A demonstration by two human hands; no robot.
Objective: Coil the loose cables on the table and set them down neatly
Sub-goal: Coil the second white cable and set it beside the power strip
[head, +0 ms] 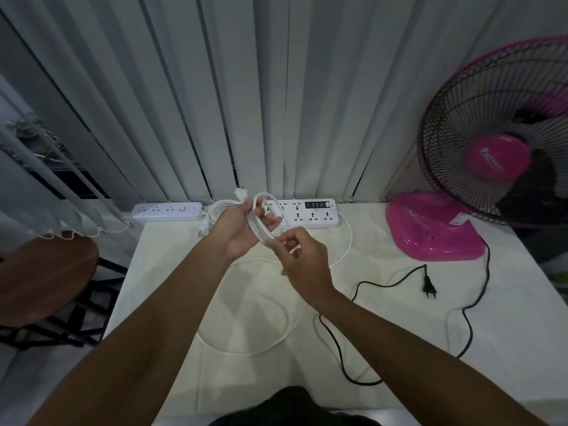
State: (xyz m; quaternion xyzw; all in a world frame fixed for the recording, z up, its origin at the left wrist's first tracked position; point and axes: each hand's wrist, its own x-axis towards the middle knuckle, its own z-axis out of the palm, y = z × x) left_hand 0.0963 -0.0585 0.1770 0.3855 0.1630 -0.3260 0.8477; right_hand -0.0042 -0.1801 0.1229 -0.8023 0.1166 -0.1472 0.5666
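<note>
Now: left hand (pixel 242 229) clamps thin white rubbery cable (pixel 261 222) loops above cream table (pixel 399 333); right hand (pixel 302 259) pinches slack at 5 o'clock. Light, springy; grip crossing point.

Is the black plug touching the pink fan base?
Apart. In the head view the black plug lies on the table in front of the fan base, with a clear strip of bare table between them.

Dim, cool, even indoor light casts only faint shadows on the pale white desk (pixel 384 318); wide-angle distortion bends the edges, and detail is soft throughout.
</note>
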